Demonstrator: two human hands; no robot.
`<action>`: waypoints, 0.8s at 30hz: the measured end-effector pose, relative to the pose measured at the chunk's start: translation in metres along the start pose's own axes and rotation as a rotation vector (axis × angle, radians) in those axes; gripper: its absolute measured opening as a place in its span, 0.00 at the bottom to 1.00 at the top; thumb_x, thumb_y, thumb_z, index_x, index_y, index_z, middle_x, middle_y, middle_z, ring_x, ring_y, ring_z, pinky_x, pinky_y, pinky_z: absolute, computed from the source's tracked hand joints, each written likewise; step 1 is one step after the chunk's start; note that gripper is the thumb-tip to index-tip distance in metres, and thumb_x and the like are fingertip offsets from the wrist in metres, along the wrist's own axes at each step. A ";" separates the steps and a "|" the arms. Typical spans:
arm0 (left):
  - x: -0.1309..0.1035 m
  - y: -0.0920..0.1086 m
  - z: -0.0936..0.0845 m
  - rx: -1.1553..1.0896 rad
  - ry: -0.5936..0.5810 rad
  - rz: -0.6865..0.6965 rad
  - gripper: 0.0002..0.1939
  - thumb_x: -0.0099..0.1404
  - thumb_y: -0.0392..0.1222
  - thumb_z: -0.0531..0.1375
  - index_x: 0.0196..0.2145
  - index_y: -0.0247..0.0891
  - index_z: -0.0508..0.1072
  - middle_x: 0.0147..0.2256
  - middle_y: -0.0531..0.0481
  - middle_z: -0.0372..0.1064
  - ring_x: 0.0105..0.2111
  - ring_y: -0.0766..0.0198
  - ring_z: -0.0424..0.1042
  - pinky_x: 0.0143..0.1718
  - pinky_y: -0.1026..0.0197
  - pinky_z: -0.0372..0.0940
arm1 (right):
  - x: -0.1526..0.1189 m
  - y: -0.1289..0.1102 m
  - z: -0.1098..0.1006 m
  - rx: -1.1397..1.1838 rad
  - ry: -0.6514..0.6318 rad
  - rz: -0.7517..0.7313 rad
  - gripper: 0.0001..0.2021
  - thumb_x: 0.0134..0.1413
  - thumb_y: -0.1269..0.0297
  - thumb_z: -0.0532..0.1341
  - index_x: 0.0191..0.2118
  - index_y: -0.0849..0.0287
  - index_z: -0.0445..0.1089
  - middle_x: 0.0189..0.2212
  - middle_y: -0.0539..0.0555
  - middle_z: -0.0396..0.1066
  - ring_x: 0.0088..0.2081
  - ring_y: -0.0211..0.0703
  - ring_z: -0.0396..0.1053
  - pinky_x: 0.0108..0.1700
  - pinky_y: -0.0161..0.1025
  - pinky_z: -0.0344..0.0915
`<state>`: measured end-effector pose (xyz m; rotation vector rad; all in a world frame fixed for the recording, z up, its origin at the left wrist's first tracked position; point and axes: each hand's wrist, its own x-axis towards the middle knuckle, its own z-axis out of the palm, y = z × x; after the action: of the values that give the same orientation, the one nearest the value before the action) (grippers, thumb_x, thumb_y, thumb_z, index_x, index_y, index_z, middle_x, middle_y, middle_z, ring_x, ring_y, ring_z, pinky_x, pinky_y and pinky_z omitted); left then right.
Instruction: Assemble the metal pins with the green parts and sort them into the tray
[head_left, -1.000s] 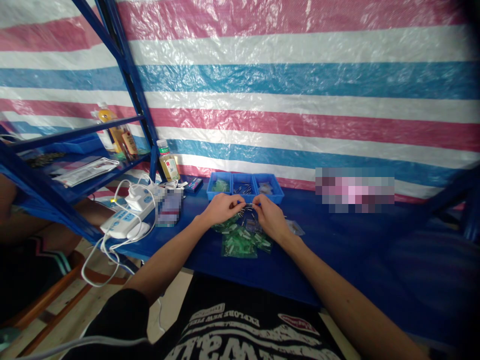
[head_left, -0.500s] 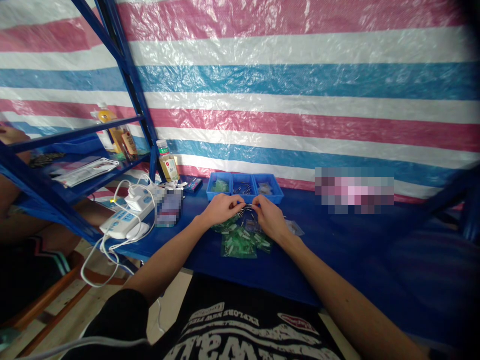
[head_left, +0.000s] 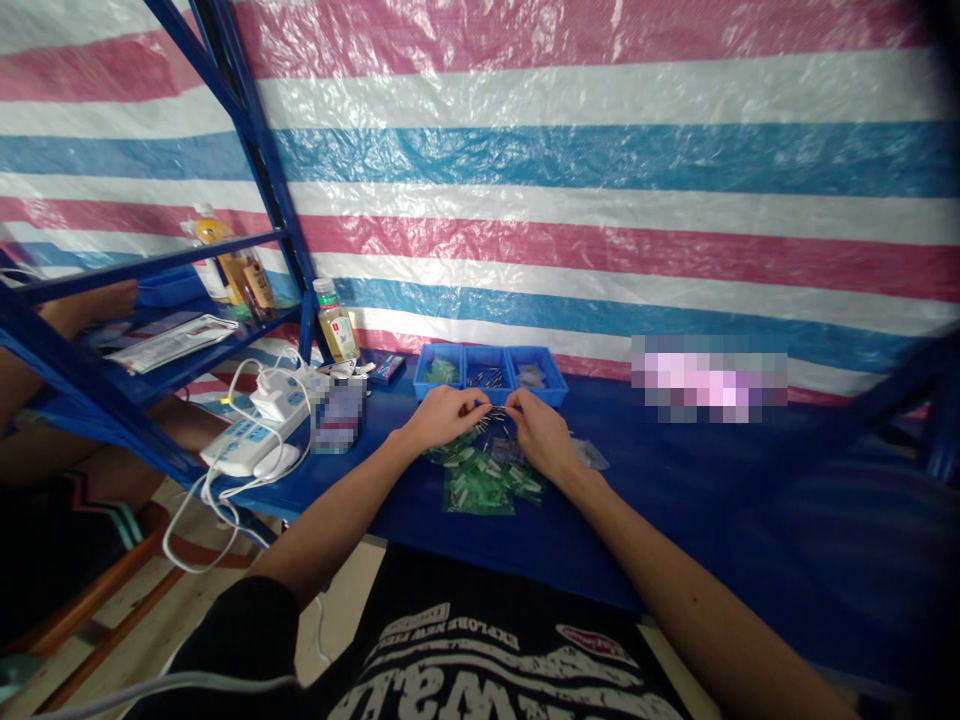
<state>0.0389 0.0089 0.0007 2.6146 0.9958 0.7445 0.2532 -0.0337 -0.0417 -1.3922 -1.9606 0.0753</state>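
My left hand (head_left: 448, 415) is closed in a pinch at the near side of the blue trays, thumb and fingertips together. Facing it, my right hand (head_left: 541, 428) pinches too, a small gap between them. What either pinch holds is too small to make out. Thin dark rods with light tips (head_left: 495, 413) lie between and just below the fingertips. Nearer to me is a pile of green plastic packets (head_left: 478, 485). Behind the hands stand the three-part blue trays (head_left: 484, 372), with green packets at left, dark rods in the middle and clear packets at right.
Clear packets (head_left: 592, 454) lie right of my right hand. To the left are a phone (head_left: 339, 415), a power strip (head_left: 240, 440) with cables, a bottle (head_left: 337, 325) and a blue box (head_left: 387, 369). Another person's arm (head_left: 90, 308) reaches over the shelf at far left.
The other person's arm has come further right over the shelf. My hands keep nearly the same place, with only slight finger movement.
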 end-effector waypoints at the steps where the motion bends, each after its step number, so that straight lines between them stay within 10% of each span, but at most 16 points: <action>1: 0.000 0.000 0.000 -0.002 0.000 0.002 0.14 0.73 0.49 0.55 0.43 0.40 0.78 0.26 0.54 0.73 0.26 0.66 0.70 0.30 0.66 0.56 | 0.000 0.000 0.000 -0.011 -0.001 0.001 0.08 0.69 0.67 0.51 0.40 0.54 0.66 0.39 0.54 0.74 0.39 0.47 0.71 0.39 0.39 0.59; 24: 0.009 -0.014 0.015 -0.090 0.236 -0.343 0.16 0.71 0.52 0.58 0.41 0.40 0.82 0.22 0.54 0.75 0.26 0.61 0.76 0.36 0.62 0.66 | 0.001 0.003 -0.002 -0.076 -0.011 0.028 0.10 0.69 0.66 0.52 0.39 0.55 0.70 0.39 0.55 0.76 0.40 0.47 0.71 0.41 0.39 0.59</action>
<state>0.0448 0.0241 -0.0141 2.2307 1.3948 0.9949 0.2561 -0.0323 -0.0413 -1.4717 -1.9719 0.0215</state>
